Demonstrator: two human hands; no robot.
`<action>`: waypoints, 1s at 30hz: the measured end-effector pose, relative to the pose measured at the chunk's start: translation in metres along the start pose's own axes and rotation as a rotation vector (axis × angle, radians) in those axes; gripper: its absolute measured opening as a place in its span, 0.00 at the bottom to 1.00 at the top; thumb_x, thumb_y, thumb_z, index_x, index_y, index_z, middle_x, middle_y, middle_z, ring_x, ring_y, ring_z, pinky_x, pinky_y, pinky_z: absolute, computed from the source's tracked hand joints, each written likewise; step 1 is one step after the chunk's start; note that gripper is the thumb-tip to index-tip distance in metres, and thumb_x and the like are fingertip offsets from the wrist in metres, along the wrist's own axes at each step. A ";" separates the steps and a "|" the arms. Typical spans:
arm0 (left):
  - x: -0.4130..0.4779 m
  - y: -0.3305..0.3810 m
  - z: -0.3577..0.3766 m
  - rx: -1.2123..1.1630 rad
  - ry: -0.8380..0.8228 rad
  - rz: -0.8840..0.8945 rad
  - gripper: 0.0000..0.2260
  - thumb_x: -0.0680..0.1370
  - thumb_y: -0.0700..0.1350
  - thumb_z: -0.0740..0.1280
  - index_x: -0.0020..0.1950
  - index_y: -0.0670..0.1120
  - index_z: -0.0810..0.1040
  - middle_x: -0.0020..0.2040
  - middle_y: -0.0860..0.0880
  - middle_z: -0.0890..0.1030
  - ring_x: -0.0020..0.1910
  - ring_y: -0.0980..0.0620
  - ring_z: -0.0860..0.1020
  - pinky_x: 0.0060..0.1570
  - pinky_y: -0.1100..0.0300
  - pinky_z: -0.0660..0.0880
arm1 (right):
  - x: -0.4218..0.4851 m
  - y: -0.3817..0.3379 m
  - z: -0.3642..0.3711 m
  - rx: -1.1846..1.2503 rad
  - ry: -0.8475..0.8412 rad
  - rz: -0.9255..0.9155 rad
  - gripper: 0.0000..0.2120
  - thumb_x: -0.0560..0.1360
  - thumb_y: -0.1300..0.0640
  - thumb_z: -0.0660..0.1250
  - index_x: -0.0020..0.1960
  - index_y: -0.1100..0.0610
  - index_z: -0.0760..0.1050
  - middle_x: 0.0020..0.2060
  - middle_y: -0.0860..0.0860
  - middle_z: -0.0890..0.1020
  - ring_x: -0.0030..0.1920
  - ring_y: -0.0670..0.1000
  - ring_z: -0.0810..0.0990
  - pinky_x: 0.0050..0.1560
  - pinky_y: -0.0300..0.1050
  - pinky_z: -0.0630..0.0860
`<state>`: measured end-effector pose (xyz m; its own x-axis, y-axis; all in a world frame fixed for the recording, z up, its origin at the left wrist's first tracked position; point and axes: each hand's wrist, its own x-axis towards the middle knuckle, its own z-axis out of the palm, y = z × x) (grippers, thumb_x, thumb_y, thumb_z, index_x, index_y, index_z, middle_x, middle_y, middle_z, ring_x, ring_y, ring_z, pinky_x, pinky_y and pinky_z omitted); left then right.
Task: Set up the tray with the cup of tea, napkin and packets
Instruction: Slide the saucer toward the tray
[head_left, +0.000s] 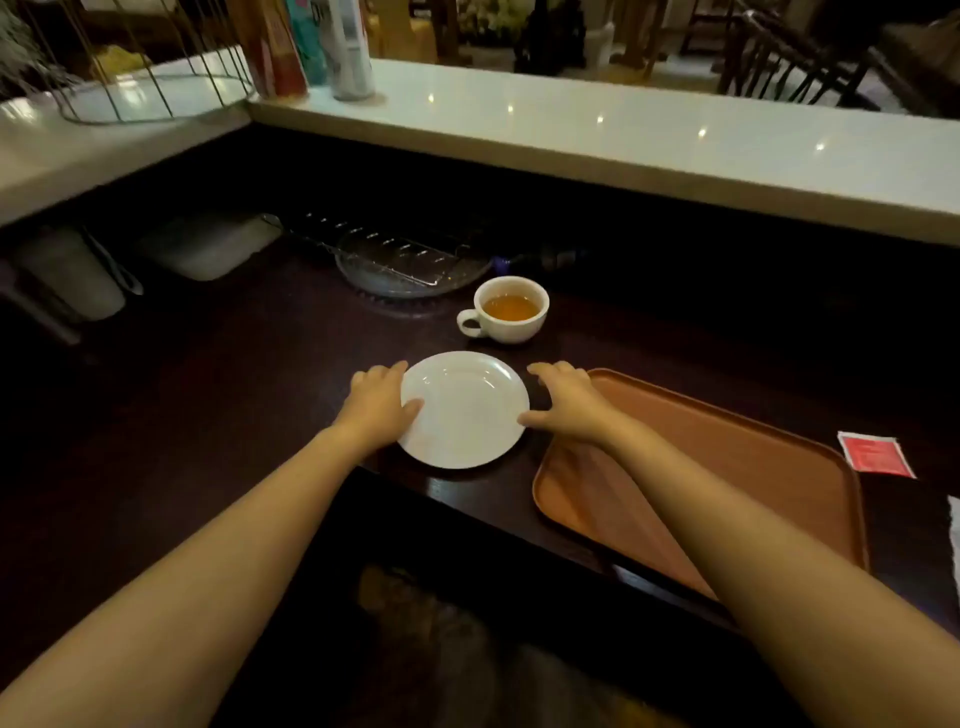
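Note:
A white saucer (464, 410) lies on the dark counter near its front edge. My left hand (378, 401) grips the saucer's left rim, thumb on top. My right hand (566, 400) touches the right rim with its thumb, fingers spread over the corner of the orange tray (737, 467). The tray is bare and sits to the right of the saucer. Behind the saucer stands a white cup of tea (506, 309), handle to the left. A red packet (877, 453) lies past the tray's right side. A white edge, perhaps the napkin (955, 535), shows at the frame's right border.
A glass dish with a metal rack (405, 265) sits behind the cup. White containers (208, 249) stand at the back left under a raised white ledge (623, 135). Bottles and a wire stand are on that ledge.

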<state>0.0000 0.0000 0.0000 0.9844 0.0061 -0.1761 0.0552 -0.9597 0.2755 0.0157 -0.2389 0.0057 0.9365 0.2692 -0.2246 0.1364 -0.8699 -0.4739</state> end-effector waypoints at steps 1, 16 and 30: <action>0.003 -0.002 0.003 0.013 -0.017 -0.045 0.27 0.77 0.50 0.60 0.72 0.41 0.58 0.68 0.36 0.67 0.67 0.36 0.63 0.66 0.46 0.59 | 0.006 -0.001 0.003 0.006 -0.010 0.014 0.37 0.69 0.48 0.70 0.72 0.56 0.58 0.67 0.59 0.67 0.66 0.61 0.65 0.65 0.55 0.66; 0.027 -0.012 0.026 -0.076 0.061 -0.046 0.14 0.76 0.45 0.60 0.59 0.40 0.67 0.57 0.35 0.68 0.49 0.32 0.73 0.52 0.45 0.71 | 0.047 -0.009 0.027 0.066 0.026 -0.005 0.22 0.69 0.56 0.69 0.61 0.60 0.69 0.60 0.61 0.68 0.54 0.59 0.73 0.49 0.44 0.67; 0.010 0.050 0.007 -0.126 0.100 -0.005 0.17 0.75 0.44 0.63 0.62 0.41 0.70 0.59 0.35 0.69 0.54 0.34 0.72 0.54 0.47 0.69 | -0.003 0.011 -0.011 0.145 0.119 0.090 0.20 0.69 0.60 0.68 0.59 0.60 0.70 0.52 0.57 0.70 0.53 0.58 0.71 0.45 0.45 0.67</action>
<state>0.0113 -0.0502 0.0053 0.9954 0.0452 -0.0843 0.0748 -0.9170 0.3918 0.0180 -0.2538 0.0105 0.9756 0.1350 -0.1729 0.0110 -0.8174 -0.5760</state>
